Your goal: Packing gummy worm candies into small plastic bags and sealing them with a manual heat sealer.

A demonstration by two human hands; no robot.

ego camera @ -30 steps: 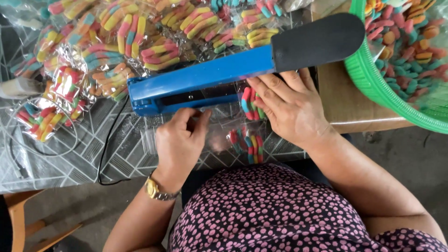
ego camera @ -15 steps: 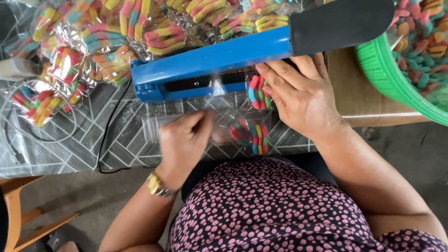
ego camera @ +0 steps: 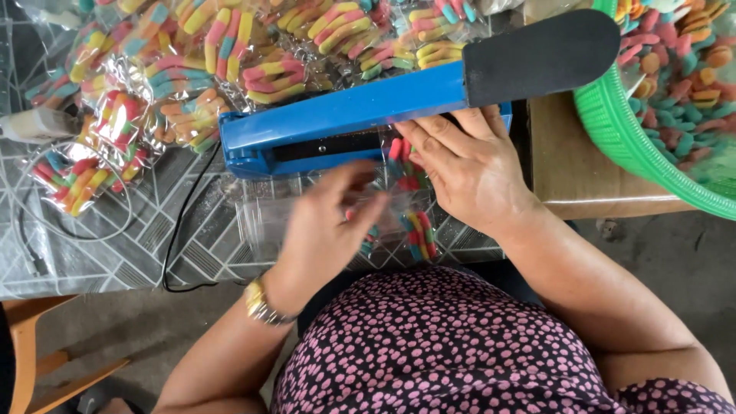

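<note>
A blue heat sealer [ego camera: 337, 123] with a black handle [ego camera: 537, 54] lies across the table. A clear plastic bag of colourful gummy candies [ego camera: 406, 222] lies under its jaw. My right hand [ego camera: 468, 169] rests flat on the bag, fingers beside the sealer's front edge. My left hand [ego camera: 330, 230], blurred and wearing a gold watch, hovers over the bag's left part, fingers loosely curled, touching or just above the plastic.
Several sealed bags of gummy candies [ego camera: 199, 69] are piled behind and left of the sealer. A green basket [ego camera: 621, 130] of loose candies sits at the right on a brown box [ego camera: 583, 169]. A black cord [ego camera: 176, 230] and white cable [ego camera: 77, 230] cross the patterned tablecloth [ego camera: 115, 253].
My left hand has moved right and up over the bag toward the sealer. My right hand has stayed pressed on the bag.
</note>
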